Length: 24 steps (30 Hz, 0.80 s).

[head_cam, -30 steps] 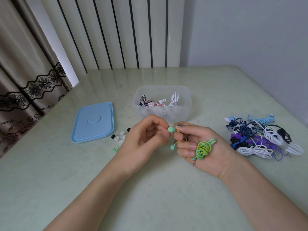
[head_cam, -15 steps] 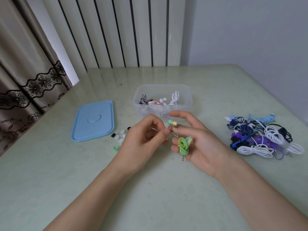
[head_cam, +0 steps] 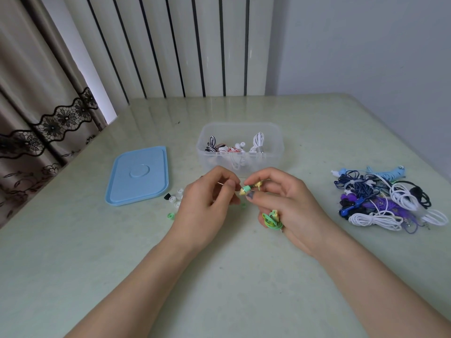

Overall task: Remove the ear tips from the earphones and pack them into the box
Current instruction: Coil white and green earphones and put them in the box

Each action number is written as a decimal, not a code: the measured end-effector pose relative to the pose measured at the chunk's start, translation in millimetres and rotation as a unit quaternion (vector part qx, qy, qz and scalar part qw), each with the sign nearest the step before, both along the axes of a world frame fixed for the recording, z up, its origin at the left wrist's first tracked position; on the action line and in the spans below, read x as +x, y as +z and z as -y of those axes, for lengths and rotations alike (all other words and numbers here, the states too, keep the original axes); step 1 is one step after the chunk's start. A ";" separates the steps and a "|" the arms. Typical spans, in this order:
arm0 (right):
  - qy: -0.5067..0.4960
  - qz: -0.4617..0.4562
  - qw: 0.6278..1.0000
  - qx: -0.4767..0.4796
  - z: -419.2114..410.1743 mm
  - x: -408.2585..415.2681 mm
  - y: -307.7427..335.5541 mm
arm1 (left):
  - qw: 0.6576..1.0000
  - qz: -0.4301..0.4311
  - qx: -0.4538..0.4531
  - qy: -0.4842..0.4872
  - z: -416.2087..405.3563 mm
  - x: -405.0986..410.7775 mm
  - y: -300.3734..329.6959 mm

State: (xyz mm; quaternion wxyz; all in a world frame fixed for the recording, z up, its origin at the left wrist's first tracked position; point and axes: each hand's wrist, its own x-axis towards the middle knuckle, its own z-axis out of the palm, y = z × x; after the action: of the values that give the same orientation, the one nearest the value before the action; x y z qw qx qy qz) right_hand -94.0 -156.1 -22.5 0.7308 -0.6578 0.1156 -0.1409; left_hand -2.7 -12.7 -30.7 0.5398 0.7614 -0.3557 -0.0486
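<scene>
My right hand (head_cam: 290,203) grips a green and yellow pair of earphones: its fingertips pinch an earbud (head_cam: 245,190) with a bare yellow nozzle, and the coiled cord (head_cam: 271,219) sits under its lower fingers. My left hand (head_cam: 207,206) is curled just left of that earbud, thumb against forefinger. A small green ear tip (head_cam: 242,204) shows at its lower fingertips. The clear plastic box (head_cam: 278,148) stands just behind both hands and holds several coiled earphones.
A blue lid (head_cam: 139,175) lies left of the box. Loose ear tips (head_cam: 176,197), white and black, and one green tip (head_cam: 170,215) lie beside my left hand. A tangled pile of earphones (head_cam: 390,203) sits at the right. A curtain hangs past the table's left edge.
The green tip came off the earbud, leaving its yellow nozzle bare. My right hand turned palm down and the coiled cord dropped under its fingers. Both hands stayed in front of the box.
</scene>
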 end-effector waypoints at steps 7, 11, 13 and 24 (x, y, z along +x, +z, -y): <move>-0.023 0.003 1.000 -0.004 10.9 1.0 -1.2 | 0.966 0.195 0.166 -0.032 -2.7 1.7 -10.4; -0.021 -0.003 1.000 -0.015 8.4 0.0 0.6 | 0.967 0.204 0.152 -0.021 -3.1 3.0 -9.4; -0.019 -0.004 1.000 -0.012 8.9 -0.2 0.3 | 0.967 0.207 0.145 -0.016 -3.1 2.0 -7.7; -0.011 0.009 1.000 -0.027 7.3 -0.4 -1.6 | 0.989 0.129 0.069 -0.018 -4.5 -2.9 0.3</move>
State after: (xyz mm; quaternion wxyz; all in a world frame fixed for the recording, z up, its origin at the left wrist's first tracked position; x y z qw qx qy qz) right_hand -94.3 -163.4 -24.0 0.7124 -0.6746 0.1121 -0.1577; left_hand -5.5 -8.2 -30.4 0.4348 0.7898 -0.4323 0.0161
